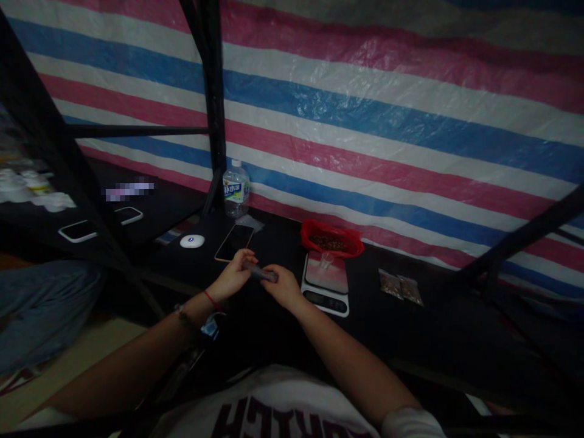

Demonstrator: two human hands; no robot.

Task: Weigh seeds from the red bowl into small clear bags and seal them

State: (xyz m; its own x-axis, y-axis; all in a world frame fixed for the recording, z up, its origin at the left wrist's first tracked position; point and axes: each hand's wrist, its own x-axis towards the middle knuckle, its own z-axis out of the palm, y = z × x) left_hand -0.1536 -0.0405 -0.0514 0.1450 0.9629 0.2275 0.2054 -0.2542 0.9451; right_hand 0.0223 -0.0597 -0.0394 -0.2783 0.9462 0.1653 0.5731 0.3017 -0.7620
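Small dark packet [260, 272] at centre, pinched between left hand [237, 272] at nine o'clock, right hand [281, 286] at three. Scale [326, 274] at three, near right hand; red bag [357, 248] beyond it, two o'clock; phone [235, 242] at eleven.

Held item [260, 272] partly hidden, indistinct; shirt lettering [292, 420] cut off at bottom edge.
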